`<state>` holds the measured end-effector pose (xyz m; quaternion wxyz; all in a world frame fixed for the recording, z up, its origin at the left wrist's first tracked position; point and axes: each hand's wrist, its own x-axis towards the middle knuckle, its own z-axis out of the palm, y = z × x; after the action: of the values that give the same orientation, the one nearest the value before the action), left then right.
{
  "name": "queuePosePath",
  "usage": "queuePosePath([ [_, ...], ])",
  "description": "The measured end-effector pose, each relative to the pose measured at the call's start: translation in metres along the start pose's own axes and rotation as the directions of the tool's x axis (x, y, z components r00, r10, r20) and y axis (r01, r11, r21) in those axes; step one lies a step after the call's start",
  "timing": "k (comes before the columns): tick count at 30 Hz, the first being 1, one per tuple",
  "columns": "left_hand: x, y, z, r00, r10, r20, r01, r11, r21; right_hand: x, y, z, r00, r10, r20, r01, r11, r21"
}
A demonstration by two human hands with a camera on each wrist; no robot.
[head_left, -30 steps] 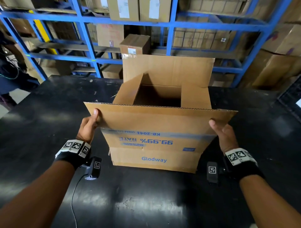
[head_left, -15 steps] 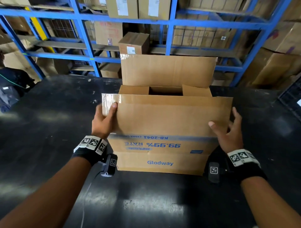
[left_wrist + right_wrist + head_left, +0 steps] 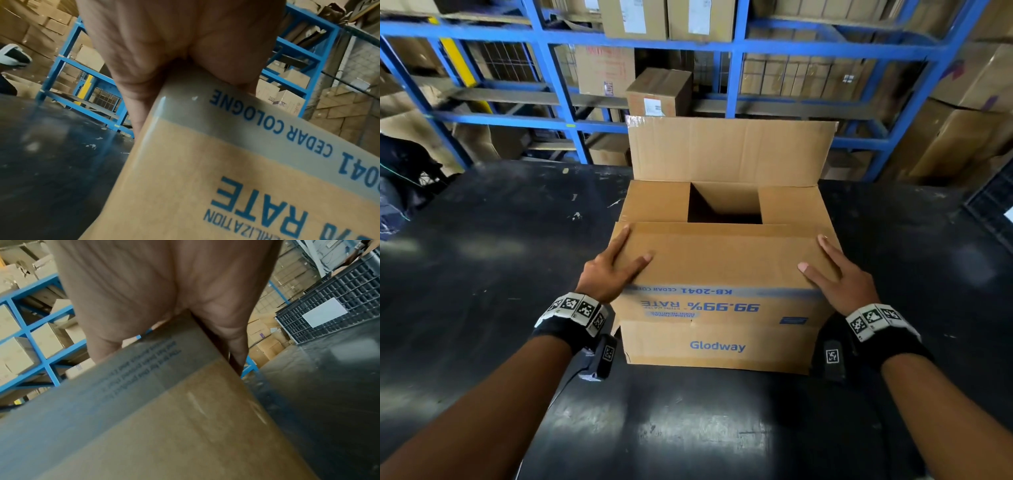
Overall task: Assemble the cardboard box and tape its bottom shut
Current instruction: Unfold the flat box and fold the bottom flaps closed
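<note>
A brown cardboard box (image 3: 719, 329) with blue print stands upside down on the black table (image 3: 482, 274). Its near long flap (image 3: 722, 253) lies folded flat over the two short side flaps. The far long flap (image 3: 729, 150) still stands upright, leaving a dark gap behind the near flap. My left hand (image 3: 616, 263) presses flat on the near flap's left corner, fingers straight. My right hand (image 3: 832, 270) presses flat on the right corner. In both wrist views a palm (image 3: 185, 40) (image 3: 164, 280) sits on the box's top edge (image 3: 226, 162) (image 3: 164, 410). No tape is in view.
Blue metal shelving (image 3: 722, 44) stacked with cardboard boxes stands just behind the table. A small sealed box (image 3: 657, 92) sits on a shelf behind the upright flap. A dark slatted plastic crate (image 3: 339, 296) is at the table's right edge.
The near long flap, held out towards me a second ago, has been swung up and folded down onto the box. Both hands went from gripping its edge to pressing flat on top.
</note>
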<state>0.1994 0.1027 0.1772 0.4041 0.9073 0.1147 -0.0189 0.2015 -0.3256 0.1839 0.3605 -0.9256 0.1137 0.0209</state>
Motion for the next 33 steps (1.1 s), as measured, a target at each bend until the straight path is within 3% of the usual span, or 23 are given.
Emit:
queuePosePath([
  [5, -0.027, 0.002, -0.010, 1.000, 0.003, -0.013, -0.002, 0.997, 0.081, -0.025, -0.001, -0.015, 0.999, 0.034, 0.016, -0.033, 0.997, -0.070],
  [11, -0.068, -0.018, -0.003, 0.997, 0.074, 0.019, -0.077, 0.961, 0.265, -0.074, 0.019, 0.001, 0.999, 0.014, 0.030, -0.008, 0.984, -0.175],
  [15, -0.070, -0.019, -0.007, 0.993, 0.093, 0.072, -0.110, 0.951, 0.288, -0.054, 0.009, -0.017, 0.985, 0.024, 0.168, 0.012, 0.977, -0.212],
  [18, -0.072, -0.019, -0.009, 0.991, 0.111, 0.079, -0.128, 0.954, 0.271, -0.024, -0.016, -0.049, 0.995, -0.096, 0.037, 0.102, 0.969, -0.225],
  [22, -0.068, -0.025, -0.008, 0.986, 0.131, 0.102, -0.156, 0.944, 0.290, 0.042, -0.058, -0.093, 0.931, -0.336, -0.142, 0.271, 0.898, -0.348],
  [25, -0.062, -0.030, -0.006, 0.979, 0.153, 0.134, -0.191, 0.915, 0.356, 0.086, -0.084, -0.104, 0.918, -0.387, -0.092, 0.318, 0.854, -0.412],
  [29, -0.063, -0.021, -0.007, 0.991, 0.113, 0.072, -0.130, 0.947, 0.294, 0.105, -0.099, -0.099, 0.943, -0.329, 0.056, 0.312, 0.810, -0.496],
  [33, -0.064, -0.017, -0.009, 0.991, 0.104, 0.080, -0.122, 0.958, 0.259, 0.092, -0.094, -0.101, 0.908, -0.415, -0.051, 0.313, 0.756, -0.575],
])
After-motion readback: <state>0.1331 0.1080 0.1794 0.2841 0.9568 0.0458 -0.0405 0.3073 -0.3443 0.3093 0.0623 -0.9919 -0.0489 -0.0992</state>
